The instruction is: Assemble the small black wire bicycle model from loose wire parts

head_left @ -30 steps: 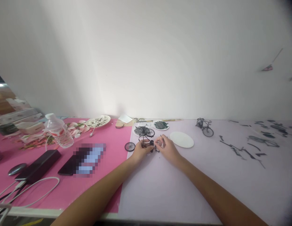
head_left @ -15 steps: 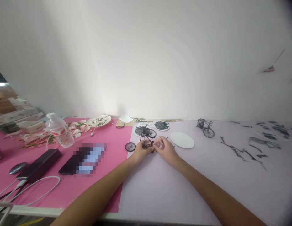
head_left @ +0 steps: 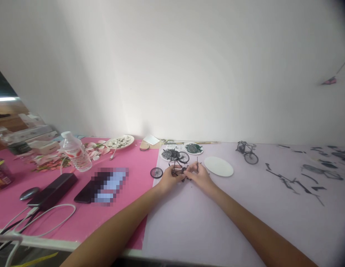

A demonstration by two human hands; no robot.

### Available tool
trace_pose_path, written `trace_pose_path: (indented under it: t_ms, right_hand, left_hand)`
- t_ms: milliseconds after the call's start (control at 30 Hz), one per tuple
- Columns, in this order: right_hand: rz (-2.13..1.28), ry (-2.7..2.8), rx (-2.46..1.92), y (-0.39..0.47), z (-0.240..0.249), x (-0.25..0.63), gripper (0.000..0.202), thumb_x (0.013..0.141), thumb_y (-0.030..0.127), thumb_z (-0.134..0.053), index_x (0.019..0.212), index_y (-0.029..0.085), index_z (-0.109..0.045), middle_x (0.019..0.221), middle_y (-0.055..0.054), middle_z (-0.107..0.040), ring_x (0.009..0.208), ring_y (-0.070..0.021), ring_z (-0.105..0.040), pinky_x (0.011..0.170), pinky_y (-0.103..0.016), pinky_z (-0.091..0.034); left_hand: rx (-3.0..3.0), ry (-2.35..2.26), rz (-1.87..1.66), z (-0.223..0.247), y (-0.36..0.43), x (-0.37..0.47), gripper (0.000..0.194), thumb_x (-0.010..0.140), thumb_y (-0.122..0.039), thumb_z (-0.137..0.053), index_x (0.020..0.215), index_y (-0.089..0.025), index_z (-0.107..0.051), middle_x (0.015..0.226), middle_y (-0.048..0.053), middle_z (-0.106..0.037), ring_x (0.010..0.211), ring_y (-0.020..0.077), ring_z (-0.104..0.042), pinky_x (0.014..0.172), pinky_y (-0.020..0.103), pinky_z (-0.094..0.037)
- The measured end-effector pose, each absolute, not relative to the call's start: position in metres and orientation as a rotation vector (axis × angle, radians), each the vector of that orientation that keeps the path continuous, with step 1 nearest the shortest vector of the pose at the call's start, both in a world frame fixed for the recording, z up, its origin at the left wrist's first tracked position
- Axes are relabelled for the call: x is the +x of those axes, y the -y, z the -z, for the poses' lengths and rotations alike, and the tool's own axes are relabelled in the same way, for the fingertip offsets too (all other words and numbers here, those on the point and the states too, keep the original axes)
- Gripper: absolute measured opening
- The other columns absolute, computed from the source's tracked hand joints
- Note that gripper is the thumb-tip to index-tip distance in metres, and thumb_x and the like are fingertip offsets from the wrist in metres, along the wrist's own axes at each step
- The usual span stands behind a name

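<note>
My left hand (head_left: 170, 179) is closed on a small dark bicycle frame (head_left: 176, 168) near the middle of the table. Close beside it, my right hand (head_left: 201, 176) has its fingers bent around a thin dark stick-like piece (head_left: 197, 159), which points upward, and its fingertips are at the frame's right side. A loose black wheel (head_left: 156, 172) lies left of my left hand. Behind the hands is a white plate holding dark bicycle parts (head_left: 175, 154). An oval white plate (head_left: 218, 166) lies to the right of my right hand.
A small assembled bicycle (head_left: 246, 152) stands at the back right, with flat dark parts (head_left: 296, 181) farther right. On the pink surface (head_left: 125, 218) are a phone (head_left: 91, 187), a black power strip (head_left: 53, 191), a plastic bottle (head_left: 76, 152) and a dish (head_left: 120, 142).
The view has shifted slightly, so the table's things appear farther right. The thin piece in my right hand now points more upright. My left hand still grips the frame.
</note>
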State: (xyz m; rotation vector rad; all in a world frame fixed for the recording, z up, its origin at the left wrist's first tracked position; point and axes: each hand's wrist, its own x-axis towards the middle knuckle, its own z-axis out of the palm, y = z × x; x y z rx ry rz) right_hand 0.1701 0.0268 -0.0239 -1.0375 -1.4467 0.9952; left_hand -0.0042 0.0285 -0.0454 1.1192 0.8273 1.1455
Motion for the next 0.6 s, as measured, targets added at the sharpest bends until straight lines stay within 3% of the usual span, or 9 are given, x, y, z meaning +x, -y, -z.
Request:
trace_pose_path:
  t_ms: [333, 600]
  right_hand:
    - [-1.277, 1.256, -1.018, -0.0271, 0.0266, 0.1693, 0.06, 0.067, 0.041, -0.086, 0.08, 0.026, -0.029, 0.077, 0.006, -0.059, 0.056, -0.0096, -0.048, 0.045, -0.023, -0.034]
    - [-1.36, 1.221, -1.014, -0.0284, 0.0268, 0.1708, 0.061, 0.065, 0.042, -0.088, 0.081, 0.025, -0.032, 0.077, 0.008, -0.057, 0.052, -0.0074, -0.046, 0.044, -0.021, -0.029]
  left_hand:
    - [1.128, -0.836, -1.152, 0.0442, -0.027, -0.0035, 0.06, 0.064, -0.031, -0.093, 0.112, -0.013, -0.06, 0.092, 0.01, -0.075, 0.075, 0.0174, -0.071, 0.069, 0.028, -0.054]
    - [1.128, -0.832, -1.143, 0.0402, -0.0249, -0.0029, 0.059, 0.066, -0.029, -0.091, 0.112, -0.012, -0.059, 0.093, 0.011, -0.074, 0.076, 0.0178, -0.071, 0.067, 0.027, -0.055]
